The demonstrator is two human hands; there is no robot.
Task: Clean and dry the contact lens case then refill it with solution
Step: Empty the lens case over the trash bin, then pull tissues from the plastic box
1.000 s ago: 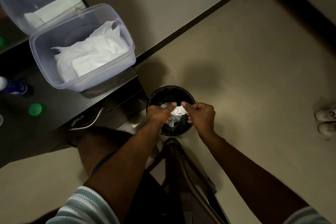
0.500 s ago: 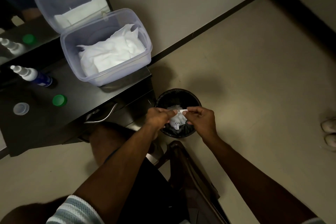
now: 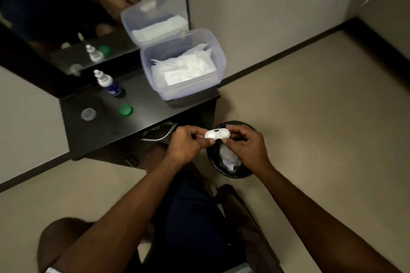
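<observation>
Case, white, two open wells, held level above bin.
Left hand grip pinches its left end, right hand grip pinches its right end. On desk: bottle, green cap, clear cap, tissue tub.

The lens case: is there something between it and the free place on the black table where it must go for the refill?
Nothing visible blocks it. The lens case is held by the left hand and right hand above the bin, beside the black table. The green cap and clear cap lie farther left.
</observation>
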